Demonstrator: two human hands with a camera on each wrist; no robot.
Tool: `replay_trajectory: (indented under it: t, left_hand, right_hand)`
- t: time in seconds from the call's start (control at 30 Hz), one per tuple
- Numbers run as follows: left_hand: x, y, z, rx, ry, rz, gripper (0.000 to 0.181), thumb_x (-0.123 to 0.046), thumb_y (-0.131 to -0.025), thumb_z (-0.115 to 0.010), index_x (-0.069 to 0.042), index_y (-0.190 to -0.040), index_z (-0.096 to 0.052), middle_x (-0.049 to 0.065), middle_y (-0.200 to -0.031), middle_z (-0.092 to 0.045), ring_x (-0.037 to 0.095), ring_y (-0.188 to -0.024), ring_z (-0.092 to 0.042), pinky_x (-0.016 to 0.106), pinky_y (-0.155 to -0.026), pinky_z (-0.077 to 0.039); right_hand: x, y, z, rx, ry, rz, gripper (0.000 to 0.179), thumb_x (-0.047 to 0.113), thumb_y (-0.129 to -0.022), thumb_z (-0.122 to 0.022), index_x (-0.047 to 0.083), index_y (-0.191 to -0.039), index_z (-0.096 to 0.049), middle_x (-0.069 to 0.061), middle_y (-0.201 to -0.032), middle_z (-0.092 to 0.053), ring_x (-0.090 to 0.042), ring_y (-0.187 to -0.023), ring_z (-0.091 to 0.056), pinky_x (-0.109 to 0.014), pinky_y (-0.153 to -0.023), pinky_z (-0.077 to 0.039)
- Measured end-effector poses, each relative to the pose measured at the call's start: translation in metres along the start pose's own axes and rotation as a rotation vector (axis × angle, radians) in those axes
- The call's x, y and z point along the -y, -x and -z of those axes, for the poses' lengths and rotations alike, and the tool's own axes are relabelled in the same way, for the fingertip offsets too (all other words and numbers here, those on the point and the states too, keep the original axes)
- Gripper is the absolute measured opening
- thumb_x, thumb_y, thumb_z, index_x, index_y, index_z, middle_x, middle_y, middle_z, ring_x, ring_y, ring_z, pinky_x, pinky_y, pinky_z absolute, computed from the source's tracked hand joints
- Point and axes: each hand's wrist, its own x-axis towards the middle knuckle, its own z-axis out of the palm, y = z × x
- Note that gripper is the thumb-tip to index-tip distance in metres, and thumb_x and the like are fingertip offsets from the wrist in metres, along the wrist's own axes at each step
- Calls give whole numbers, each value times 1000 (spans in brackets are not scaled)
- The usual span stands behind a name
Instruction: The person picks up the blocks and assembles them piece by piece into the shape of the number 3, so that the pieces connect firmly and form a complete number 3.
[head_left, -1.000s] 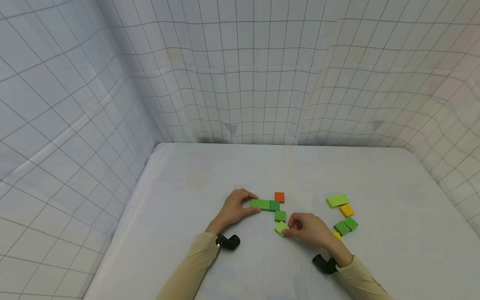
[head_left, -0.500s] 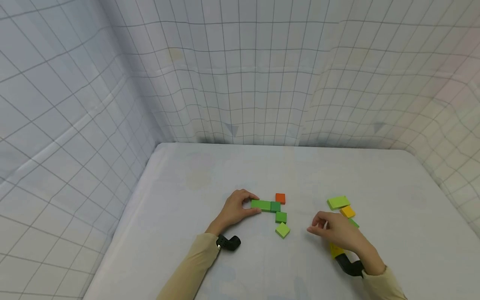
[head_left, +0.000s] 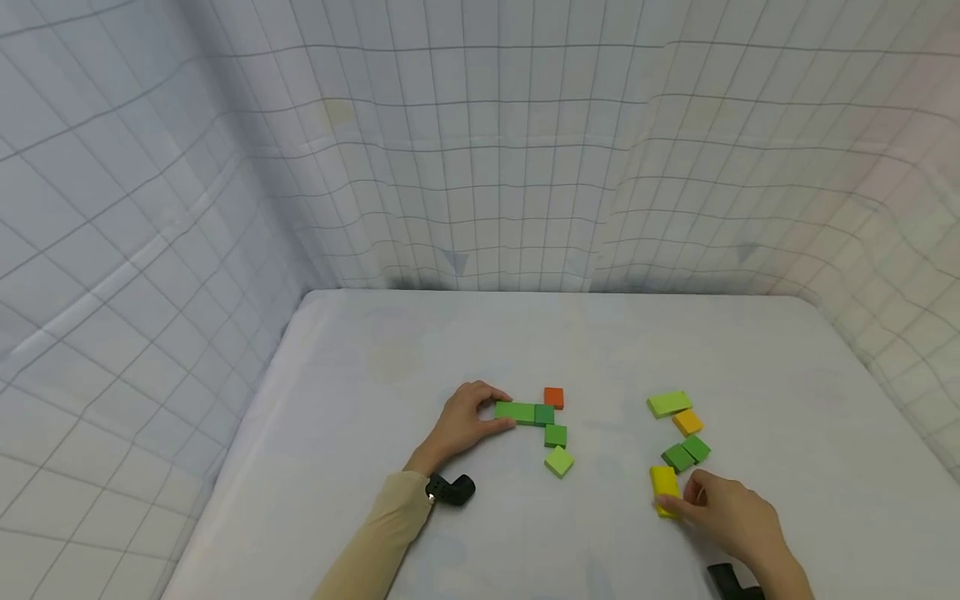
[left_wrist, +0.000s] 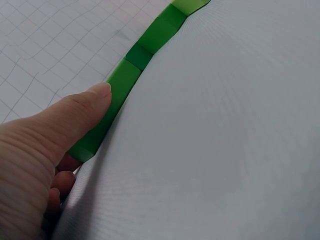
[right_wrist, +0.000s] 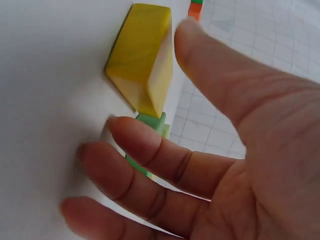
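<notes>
My left hand (head_left: 459,423) holds the left end of a long green block (head_left: 519,414), thumb along its near side and index finger at its far side; in the left wrist view the thumb lies against the green block (left_wrist: 125,80). A dark green block (head_left: 544,415) adjoins its right end. Below that sit a green square block (head_left: 556,435) and a turned lime block (head_left: 558,462). My right hand (head_left: 738,518) is at a yellow block (head_left: 663,480), fingers apart around its near end. The right wrist view has thumb and fingers spread beside the yellow block (right_wrist: 140,45).
An orange-red block (head_left: 553,397) lies just above the dark green one. Right of centre, a lime block (head_left: 669,404), an amber block (head_left: 687,422) and two green blocks (head_left: 678,457) form a loose line above the yellow block. White cloth with grid lines (head_left: 487,150) encloses the table (head_left: 420,533).
My right hand has left the lime block and moved right and nearer to the yellow block. The left hand keeps its hold on the long green block.
</notes>
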Motion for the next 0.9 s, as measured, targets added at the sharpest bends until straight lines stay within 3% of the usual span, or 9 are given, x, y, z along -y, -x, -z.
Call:
replay_trajectory:
  t: [0.47,0.67,0.9]
  left_hand:
    - [0,2,0,7,8,11,34,-37,-77,-79,-21,-105,-69,-13,-92,-57,9,-82,-45,29,-74,-38]
    - [-1,2,1,5,8,-1,34,-37,-77,-79,-21,-105,-69,-13,-93,-57,9,-82,-45,29,-74,-39]
    - [-1,1,2,1,8,-4,34,-37,-77,-79,-21,-105,-69,-13,-92,-57,9,-83,-45,29,-74,-39]
  right_hand:
    - [11,-7,-9,-7,-16,3,49,61,-80,-64,14,-75,-52,2,-59,-41,-14,-53,-39,-30,-50,-27]
    - [25,-5,-18,10,-3,57,46,58,-76,-70,15,-77,-51,2,-59,-41,-13,-52,-38,-28,-50,-26]
    - [40,-5,-26,32,-66,128,33,46,-74,-77,19,-84,-61,6,-66,-49,-13,-58,-43,-29,-54,-36]
